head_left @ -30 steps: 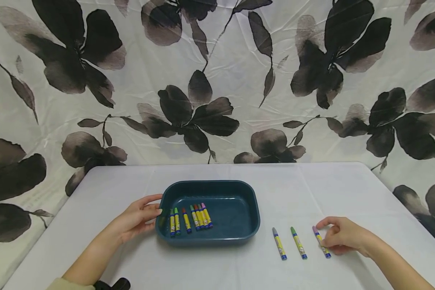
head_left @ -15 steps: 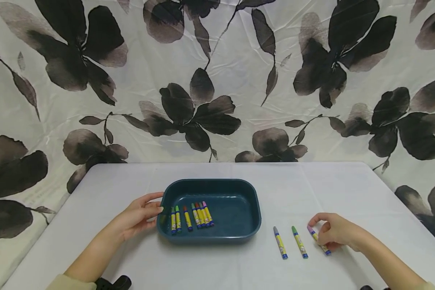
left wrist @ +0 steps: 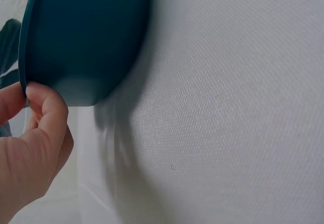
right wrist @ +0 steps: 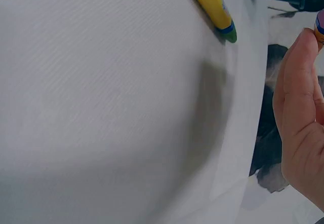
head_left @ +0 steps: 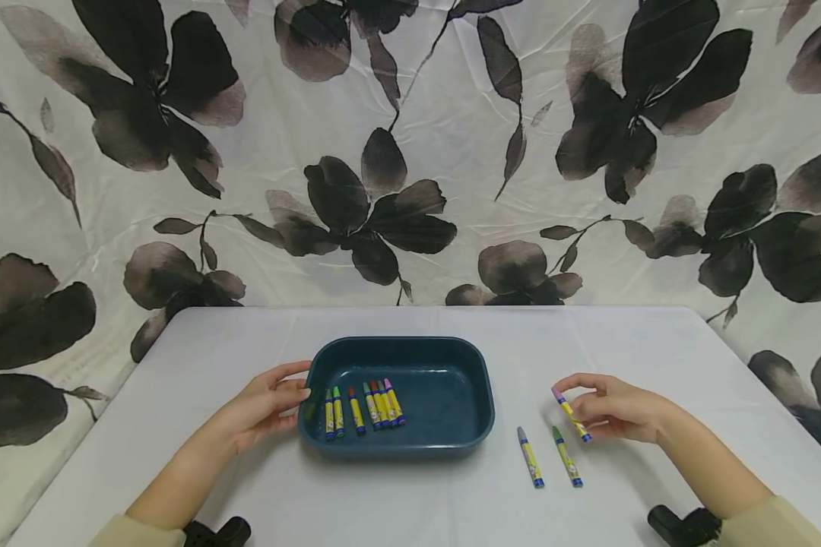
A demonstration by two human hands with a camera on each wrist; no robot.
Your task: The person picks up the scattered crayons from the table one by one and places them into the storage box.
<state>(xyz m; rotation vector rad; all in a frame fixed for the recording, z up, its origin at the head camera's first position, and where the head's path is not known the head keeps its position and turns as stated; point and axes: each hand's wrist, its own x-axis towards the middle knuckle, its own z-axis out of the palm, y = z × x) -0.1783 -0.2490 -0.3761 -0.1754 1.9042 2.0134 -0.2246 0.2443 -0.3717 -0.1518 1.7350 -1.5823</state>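
A tabletop workspace, kind of room unclear: a white table (head_left: 424,497) spreads at six o'clock, a flower-printed cloth (head_left: 451,137) hanging behind it at twelve.

Open table (head_left: 629,342) beyond two crayons (head_left: 530,459), walled tray (head_left: 445,410), free room in right half

left hand (head_left: 268,406) and right hand (head_left: 619,409) both pinch, well apart.

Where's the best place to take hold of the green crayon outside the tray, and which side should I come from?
I'd take the green crayon by the middle of its yellow wrapper, coming from above and slightly right, pinching across its long sides. It lies flat, slim, tip pointing away, and the grey crayon beside it on the left makes that side look tighter.
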